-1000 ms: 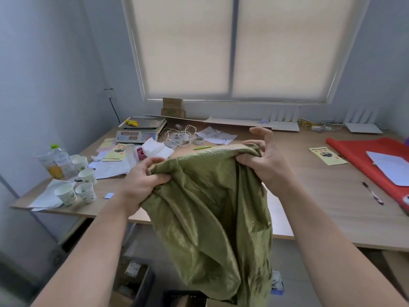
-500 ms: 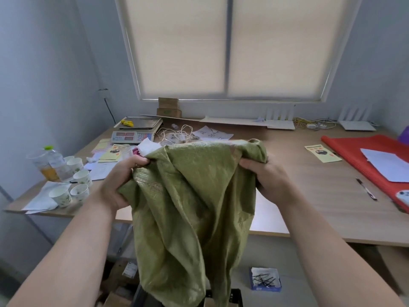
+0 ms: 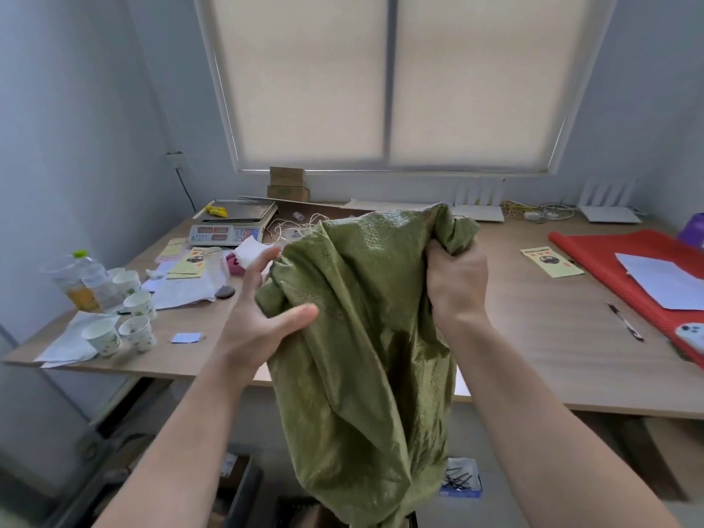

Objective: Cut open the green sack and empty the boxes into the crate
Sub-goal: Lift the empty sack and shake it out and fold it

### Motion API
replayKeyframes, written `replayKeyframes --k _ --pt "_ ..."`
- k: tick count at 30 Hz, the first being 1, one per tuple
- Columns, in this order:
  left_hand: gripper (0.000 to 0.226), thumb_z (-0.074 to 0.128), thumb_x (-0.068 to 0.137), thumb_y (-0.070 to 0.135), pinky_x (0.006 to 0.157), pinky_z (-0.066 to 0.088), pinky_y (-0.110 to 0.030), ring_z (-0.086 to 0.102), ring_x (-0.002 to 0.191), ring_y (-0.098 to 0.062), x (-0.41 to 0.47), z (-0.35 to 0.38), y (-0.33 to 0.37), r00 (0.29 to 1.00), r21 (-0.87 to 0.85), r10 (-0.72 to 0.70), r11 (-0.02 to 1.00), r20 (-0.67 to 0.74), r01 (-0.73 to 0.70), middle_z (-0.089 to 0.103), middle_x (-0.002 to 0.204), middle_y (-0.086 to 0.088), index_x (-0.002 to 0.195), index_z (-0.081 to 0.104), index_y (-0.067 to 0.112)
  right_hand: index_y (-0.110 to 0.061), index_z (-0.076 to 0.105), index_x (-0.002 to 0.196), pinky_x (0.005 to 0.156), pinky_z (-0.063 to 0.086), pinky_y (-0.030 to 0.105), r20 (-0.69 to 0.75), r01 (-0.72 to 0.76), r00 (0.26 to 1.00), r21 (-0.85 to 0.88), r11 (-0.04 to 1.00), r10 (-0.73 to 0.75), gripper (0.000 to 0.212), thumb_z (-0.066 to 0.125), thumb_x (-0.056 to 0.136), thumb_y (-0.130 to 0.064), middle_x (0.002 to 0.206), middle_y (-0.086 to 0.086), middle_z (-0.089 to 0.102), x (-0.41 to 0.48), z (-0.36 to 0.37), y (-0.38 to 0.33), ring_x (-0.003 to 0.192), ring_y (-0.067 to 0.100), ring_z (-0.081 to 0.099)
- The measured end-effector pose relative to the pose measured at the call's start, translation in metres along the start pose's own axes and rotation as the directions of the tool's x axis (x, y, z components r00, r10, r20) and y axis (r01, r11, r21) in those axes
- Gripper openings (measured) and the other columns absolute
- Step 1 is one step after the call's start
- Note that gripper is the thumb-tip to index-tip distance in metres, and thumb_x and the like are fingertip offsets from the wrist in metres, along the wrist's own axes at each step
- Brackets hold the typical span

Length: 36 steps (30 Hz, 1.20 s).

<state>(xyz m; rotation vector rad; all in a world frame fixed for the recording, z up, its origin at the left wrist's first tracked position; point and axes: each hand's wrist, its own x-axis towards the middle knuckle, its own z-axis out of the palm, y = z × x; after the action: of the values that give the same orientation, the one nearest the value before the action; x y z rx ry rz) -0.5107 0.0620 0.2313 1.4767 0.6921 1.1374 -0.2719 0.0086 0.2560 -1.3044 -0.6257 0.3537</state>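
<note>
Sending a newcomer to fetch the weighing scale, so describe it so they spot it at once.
Find the long wooden desk under the blinded window and follow it to its far left corner. The scale sits there, behind the paper cups. It alone has a steel platform, red displays and a keypad.

Packing office — weighing scale [image 3: 228,226], routers [image 3: 478,212], desk [image 3: 533,337]

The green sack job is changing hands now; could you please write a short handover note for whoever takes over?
Left hand: holds the green sack between thumb and fingers.
Right hand: grips the sack's bunched top corner.
Sack hangs limp before the table, above a dark crate at the frame's bottom, mostly hidden.
Done, apparently: sack looks emptied; contents unseen.
To do: check the crate, put the sack aside.
</note>
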Motion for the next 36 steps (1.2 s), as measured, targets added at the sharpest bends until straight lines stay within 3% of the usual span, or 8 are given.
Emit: replayKeyframes --k 4,12,18,20,23,26,29,36 --pt "0.021 0.059 0.092 0.001 0.081 0.057 -0.029 0.068 0.091 -0.018 0.012 0.006 -0.001 0.967 -0.229 -0.119 0.971 -0.224 0.066 0.075 0.091 0.001 0.109 0.069 0.010 -0.022 0.064 0.104 0.087 0.059 0.052 0.103 -0.090 0.992 0.111 0.990 0.078 0.036 0.070 0.068 -0.027 0.100 0.009 0.073 0.005 -0.003 -0.003 0.095 0.030 0.070" --pt "0.022 0.052 0.099 0.017 0.063 0.061 -0.037 0.069 0.072 -0.026 0.032 -0.011 0.003 0.890 -0.254 -0.386 0.911 -0.244 0.325 0.071 0.086 -0.014 0.113 0.067 0.010 -0.012 0.045 0.133 0.075 0.060 0.039 0.416 -0.304 0.888 0.213 0.928 0.196 0.054 0.071 0.086 -0.009 0.111 0.017 0.062 0.019 -0.029 0.004 0.088 0.024 0.067" --pt "0.017 0.054 0.096 0.016 0.049 0.055 -0.029 0.067 0.053 -0.022 0.046 -0.023 0.010 0.837 -0.243 -0.499 0.860 -0.224 0.448 0.067 0.060 -0.009 0.089 0.066 0.006 -0.072 0.012 0.137 0.113 0.040 0.043 0.601 0.091 0.795 0.017 0.996 -0.083 0.116 0.088 0.064 -0.022 0.162 -0.009 0.014 0.021 -0.048 0.002 0.150 0.016 0.026" --pt "0.030 0.051 0.097 0.015 0.046 0.054 -0.027 0.065 0.049 -0.021 0.051 -0.023 0.012 0.824 -0.261 -0.544 0.828 -0.159 0.496 0.063 0.056 -0.007 0.070 0.063 0.007 -0.073 0.005 0.139 0.118 0.024 0.019 0.679 0.384 0.714 -0.176 0.907 -0.170 0.125 0.092 0.062 -0.026 0.162 -0.019 0.005 0.022 -0.049 0.001 0.150 0.001 0.012" --pt "0.031 0.046 0.099 0.014 0.042 0.052 -0.025 0.061 0.043 -0.018 0.057 -0.023 0.014 0.813 -0.300 -0.574 0.796 -0.098 0.526 0.058 0.052 -0.005 0.070 0.057 0.009 -0.056 0.020 0.144 0.094 0.026 -0.005 0.752 0.611 0.635 -0.346 0.712 -0.180 0.108 0.089 0.071 -0.017 0.145 -0.014 0.032 0.020 -0.045 -0.002 0.128 -0.002 0.032" --pt "0.020 0.047 0.100 0.018 0.042 0.052 -0.025 0.063 0.044 -0.018 0.055 -0.023 0.017 0.804 -0.264 -0.592 0.785 -0.055 0.560 0.061 0.054 -0.005 0.087 0.059 0.009 -0.030 0.063 0.126 0.086 0.046 0.023 0.667 0.623 0.710 -0.447 0.641 -0.225 0.054 0.083 0.078 -0.015 0.109 -0.009 0.061 0.020 -0.041 0.003 0.100 0.012 0.056" --pt "0.050 0.066 0.088 0.042 0.060 0.059 -0.037 0.073 0.073 -0.025 0.057 -0.034 0.012 0.831 -0.257 -0.554 0.809 -0.038 0.528 0.070 0.092 -0.011 0.130 0.053 0.019 -0.030 0.069 0.091 0.070 0.046 0.025 0.594 0.433 0.796 -0.421 0.797 -0.119 0.018 0.076 0.083 -0.016 0.085 -0.011 0.067 0.022 -0.039 0.004 0.077 0.008 0.060" --pt "0.098 0.092 0.052 0.024 0.077 0.058 -0.032 0.071 0.096 -0.019 0.037 -0.032 0.018 0.973 0.006 -0.116 0.993 0.201 0.117 0.062 0.119 -0.004 0.131 0.038 0.042 0.004 0.067 0.086 0.069 0.049 0.037 0.445 -0.153 0.882 -0.043 0.987 0.156 0.017 0.063 0.085 -0.012 0.085 0.015 0.065 0.030 -0.028 0.000 0.077 0.029 0.061"
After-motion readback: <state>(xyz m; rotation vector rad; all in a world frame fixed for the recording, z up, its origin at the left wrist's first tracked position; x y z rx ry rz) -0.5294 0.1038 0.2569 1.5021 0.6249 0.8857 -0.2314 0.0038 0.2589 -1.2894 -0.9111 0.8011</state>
